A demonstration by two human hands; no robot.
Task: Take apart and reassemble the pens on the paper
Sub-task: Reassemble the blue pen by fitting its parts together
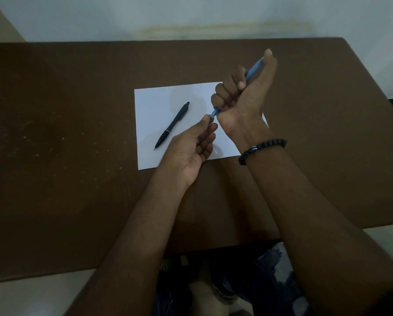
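Observation:
A white sheet of paper [154,115] lies on the brown table [65,133]. On its left part rests a black pen [171,125], whole, tip toward me. Above the paper's right side my right hand [241,96] is wrapped in a fist around a blue pen [253,70], thumb along the barrel near its upper end. The pen slants down to the left. My left hand [191,147], palm up, pinches the blue pen's tip end [213,113] between thumb and forefinger. Whether the tip piece is detached I cannot tell.
A black bead bracelet [259,148] circles my right wrist. The table's near edge runs just below my forearms, with my knees under it. A pale wall stands behind the table's far edge.

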